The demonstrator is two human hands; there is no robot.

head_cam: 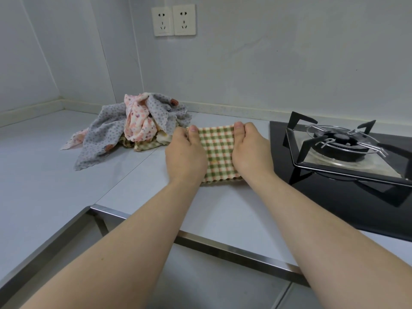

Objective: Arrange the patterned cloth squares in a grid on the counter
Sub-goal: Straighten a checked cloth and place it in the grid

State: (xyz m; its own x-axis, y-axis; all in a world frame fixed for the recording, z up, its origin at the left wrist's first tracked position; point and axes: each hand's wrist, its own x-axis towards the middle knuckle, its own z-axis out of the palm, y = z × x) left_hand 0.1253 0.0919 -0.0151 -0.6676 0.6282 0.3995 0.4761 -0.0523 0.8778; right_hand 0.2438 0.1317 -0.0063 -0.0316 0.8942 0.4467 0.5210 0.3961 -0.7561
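A green, pink and cream checked cloth square (219, 152) lies on the pale counter (55, 175), just left of the stove. My left hand (185, 155) pinches its far left corner, thumb on top. My right hand (250, 148) pinches its far right corner the same way. Both hands cover the cloth's side edges. Behind and to the left sits a crumpled pile of cloths (133, 128): grey dotted ones, a pink floral one, and a checked one at the bottom.
A black gas stove (347, 166) with a metal pan support stands at the right, close to my right hand. The counter's steel front edge (223, 246) runs below my forearms. Two wall sockets (174, 20) are on the back wall.
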